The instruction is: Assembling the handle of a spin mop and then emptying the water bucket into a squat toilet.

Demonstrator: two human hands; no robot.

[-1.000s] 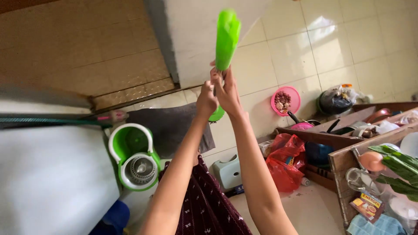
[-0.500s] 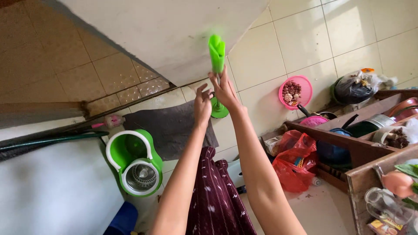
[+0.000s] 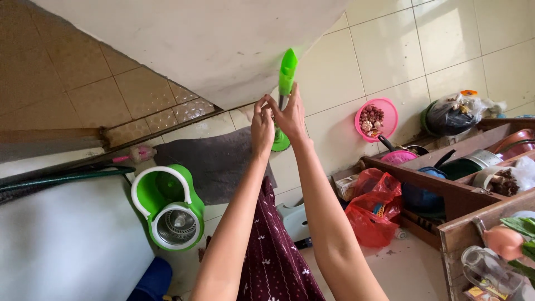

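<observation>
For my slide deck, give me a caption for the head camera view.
Both hands, left hand and right hand, grip a green mop handle above a green spin bucket.

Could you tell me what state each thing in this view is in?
Mop handle: upright, gripped by both hands.
Left hand: closed on the pole.
Right hand: closed on the pole.
Spin bucket: upright, carry handle raised.
Pink basket: part-filled.
Red bag: crumpled.

The mop handle point(image 3: 287, 72) was bright green. The bucket point(image 3: 167, 206) was green and white. The basket point(image 3: 377, 119) was pink, the bag point(image 3: 372, 207) red.
</observation>
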